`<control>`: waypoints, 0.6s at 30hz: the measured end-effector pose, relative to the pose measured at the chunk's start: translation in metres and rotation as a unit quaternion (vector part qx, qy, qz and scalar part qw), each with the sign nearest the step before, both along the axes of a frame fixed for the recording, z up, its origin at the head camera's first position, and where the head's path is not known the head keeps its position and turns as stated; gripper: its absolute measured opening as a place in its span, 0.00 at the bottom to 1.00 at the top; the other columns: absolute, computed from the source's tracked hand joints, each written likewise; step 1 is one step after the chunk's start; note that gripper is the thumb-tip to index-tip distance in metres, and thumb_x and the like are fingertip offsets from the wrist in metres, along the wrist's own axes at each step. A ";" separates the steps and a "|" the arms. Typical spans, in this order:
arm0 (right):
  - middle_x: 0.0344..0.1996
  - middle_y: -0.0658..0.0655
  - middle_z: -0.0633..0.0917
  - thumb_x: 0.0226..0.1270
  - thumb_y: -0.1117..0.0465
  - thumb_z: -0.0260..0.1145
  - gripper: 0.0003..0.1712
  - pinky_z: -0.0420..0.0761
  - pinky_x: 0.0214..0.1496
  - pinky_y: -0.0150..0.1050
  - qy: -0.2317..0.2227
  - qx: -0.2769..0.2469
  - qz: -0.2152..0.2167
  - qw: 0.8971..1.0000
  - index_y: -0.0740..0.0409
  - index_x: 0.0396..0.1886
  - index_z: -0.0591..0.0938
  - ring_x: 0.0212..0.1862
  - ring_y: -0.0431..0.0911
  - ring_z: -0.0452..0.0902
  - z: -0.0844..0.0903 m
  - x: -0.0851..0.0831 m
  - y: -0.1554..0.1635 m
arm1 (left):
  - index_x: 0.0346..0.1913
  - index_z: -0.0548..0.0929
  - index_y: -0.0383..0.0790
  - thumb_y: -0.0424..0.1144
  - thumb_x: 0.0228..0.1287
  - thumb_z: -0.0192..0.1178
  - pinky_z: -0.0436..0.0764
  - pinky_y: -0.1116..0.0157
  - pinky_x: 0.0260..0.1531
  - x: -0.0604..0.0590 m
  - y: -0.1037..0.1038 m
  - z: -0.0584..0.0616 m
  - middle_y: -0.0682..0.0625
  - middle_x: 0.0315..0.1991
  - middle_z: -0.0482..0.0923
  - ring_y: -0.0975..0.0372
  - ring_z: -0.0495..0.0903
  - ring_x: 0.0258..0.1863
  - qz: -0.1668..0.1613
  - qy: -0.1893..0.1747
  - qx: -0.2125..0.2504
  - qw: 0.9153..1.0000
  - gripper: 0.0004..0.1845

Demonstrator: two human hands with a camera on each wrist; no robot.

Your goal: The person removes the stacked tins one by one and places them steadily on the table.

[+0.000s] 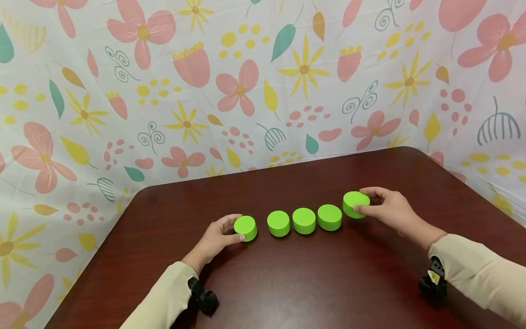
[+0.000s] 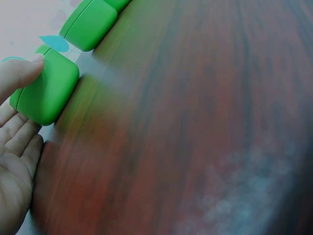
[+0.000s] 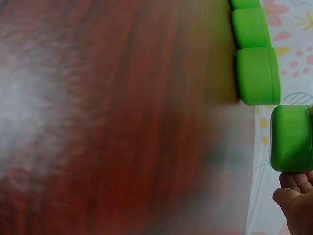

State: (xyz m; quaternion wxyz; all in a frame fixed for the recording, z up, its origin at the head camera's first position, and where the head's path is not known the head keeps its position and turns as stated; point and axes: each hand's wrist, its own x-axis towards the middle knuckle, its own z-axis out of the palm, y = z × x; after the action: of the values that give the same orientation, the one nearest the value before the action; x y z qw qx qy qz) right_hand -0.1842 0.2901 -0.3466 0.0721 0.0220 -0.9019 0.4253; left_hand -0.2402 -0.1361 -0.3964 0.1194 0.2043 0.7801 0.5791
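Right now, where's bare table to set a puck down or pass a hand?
Bare: the wide near strip of table between the two sleeves, and the far band between the puck row and the floral backdrop. Crowded: the three middle pucks sit nearly touching; the left hand grips the left end puck, the right hand the right end puck.

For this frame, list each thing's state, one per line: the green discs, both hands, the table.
Leftmost green disc: tilted, gripped by the left hand.
Three middle green discs: flat on the table, in a row, untouched.
Rightmost green disc: tilted, lifted at one edge, gripped by the right hand.
Dark wooden table: bears all five discs.
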 end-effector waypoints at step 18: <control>0.46 0.66 0.79 0.53 0.51 0.71 0.37 0.76 0.33 0.28 -0.030 -0.015 -0.001 0.999 0.69 0.57 0.71 0.39 0.40 0.74 -0.019 -0.002 0.000 | 0.62 0.69 0.34 0.30 0.54 0.65 0.76 0.69 0.46 0.000 0.000 0.001 0.39 0.58 0.72 0.49 0.70 0.59 0.003 -0.005 -0.004 1.000 0.30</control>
State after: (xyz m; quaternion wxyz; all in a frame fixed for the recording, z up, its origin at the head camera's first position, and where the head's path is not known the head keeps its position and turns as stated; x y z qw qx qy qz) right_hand -0.1863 0.2900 -0.3656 0.0457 0.0073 -0.8970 0.4395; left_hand -0.2404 -0.1361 -0.3954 0.1224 0.1991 0.7821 0.5777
